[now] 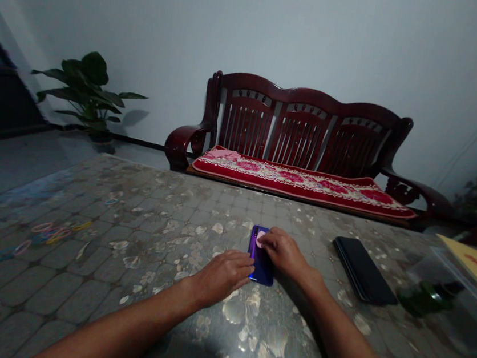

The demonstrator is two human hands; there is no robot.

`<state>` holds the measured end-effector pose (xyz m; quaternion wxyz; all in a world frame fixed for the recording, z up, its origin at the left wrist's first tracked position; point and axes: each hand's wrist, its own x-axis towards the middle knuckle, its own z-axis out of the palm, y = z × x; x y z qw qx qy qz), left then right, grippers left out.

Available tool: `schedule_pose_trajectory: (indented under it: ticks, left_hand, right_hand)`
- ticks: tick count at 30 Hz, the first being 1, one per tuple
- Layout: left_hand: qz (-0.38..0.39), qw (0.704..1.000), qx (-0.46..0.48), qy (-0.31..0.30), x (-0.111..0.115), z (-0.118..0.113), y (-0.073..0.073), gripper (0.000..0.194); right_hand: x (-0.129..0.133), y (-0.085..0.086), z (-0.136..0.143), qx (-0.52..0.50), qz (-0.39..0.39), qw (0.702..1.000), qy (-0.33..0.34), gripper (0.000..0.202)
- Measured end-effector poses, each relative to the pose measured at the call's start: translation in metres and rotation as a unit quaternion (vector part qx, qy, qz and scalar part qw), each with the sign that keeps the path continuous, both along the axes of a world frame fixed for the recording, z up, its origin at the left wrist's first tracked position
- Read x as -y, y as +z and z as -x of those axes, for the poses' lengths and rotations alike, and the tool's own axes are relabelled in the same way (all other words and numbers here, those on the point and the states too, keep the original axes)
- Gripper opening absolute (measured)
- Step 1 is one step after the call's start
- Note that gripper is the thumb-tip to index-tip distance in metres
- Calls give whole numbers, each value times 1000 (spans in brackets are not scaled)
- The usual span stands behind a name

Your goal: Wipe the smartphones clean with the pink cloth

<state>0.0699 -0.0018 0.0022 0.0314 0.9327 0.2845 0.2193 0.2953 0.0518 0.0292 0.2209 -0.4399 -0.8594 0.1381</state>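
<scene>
A shiny blue-purple smartphone (263, 267) lies back side up on the patterned tabletop, its camera lenses at the upper left corner. My left hand (228, 271) holds the phone at its lower left edge, fingers close together and fingertips over the rim; the thumb is hidden. Pinched in my right hand (284, 250) is a small pale pink piece (260, 238), pressed against the upper part of the phone's back. Its exact kind is too small to make out.
To the right lie a dark phone-like slab (363, 270), a green bottle (427, 298) and a clear plastic box (467, 320) with a yellow card (476, 265). Colourful rings (49, 232) are at left. Beyond the table (142, 191) stands a wooden bench (300, 128).
</scene>
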Motion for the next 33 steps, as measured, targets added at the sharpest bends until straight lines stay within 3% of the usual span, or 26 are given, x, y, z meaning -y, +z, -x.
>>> schedule_pose_trajectory:
  ticks: [4, 10, 18, 21, 27, 33]
  left_hand:
    - [0, 1000, -1, -7, 1, -1, 3, 14]
    - [-4, 1000, 6, -9, 0, -2, 2, 10]
    - [-10, 1000, 20, -12, -1, -2, -2, 13]
    - [-14, 1000, 22, -13, -1, -3, -3, 13]
    - [-19, 1000, 8, -9, 0, -3, -1, 9]
    - [-34, 999, 21, -9, -1, -2, -7, 13]
  right_hand:
    - [0, -3, 10, 3, -34, 999, -30, 22]
    - [7, 8, 14, 10, 23, 1000, 18, 20]
    - [-4, -8, 20, -3, -31, 999, -19, 18]
    - [-2, -6, 21, -2, -36, 999, 5, 18]
    - [4, 8, 17, 4, 25, 997, 77, 17]
    - [-9, -1, 6, -11, 9, 1000, -14, 18]
